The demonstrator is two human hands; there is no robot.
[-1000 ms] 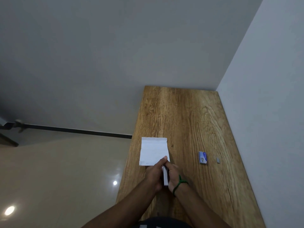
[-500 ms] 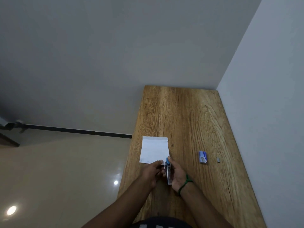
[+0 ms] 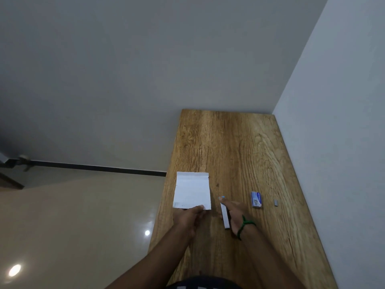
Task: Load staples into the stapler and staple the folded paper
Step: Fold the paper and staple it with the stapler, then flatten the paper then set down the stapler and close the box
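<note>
Your left hand (image 3: 188,217) has its fingertips on the near edge of the folded white paper sheet (image 3: 192,190), which lies flat on the wooden plank table (image 3: 239,147) near its left edge, at about eleven o'clock from that hand. The grip there looks like a light pinch on the paper's bottom edge, thumb under and fingers on top, though blur keeps me from being sure the thumb is underneath.

To the right, your right hand (image 3: 235,215) holds the slim stapler with a grey body and a blue tip (image 3: 224,215) lengthwise, its blue nose pointing to twelve o'clock; the fingers are wrapped round it from the right side. The stapler sits just beside the paper's lower right corner, not touching it.

Further right, at about three o'clock from the stapler, the small blue-and-white staple box (image 3: 256,199) lies on the table, and beyond it a small grey strip of staples (image 3: 275,202) lies loose.

I judge you are at the stapling step: paper being steadied, stapler ready. Whether it is loaded cannot be seen. Next you need to lift the paper's edge slightly, slide it between the stapler's halves, and squeeze firmly without letting the fold shift.
</note>
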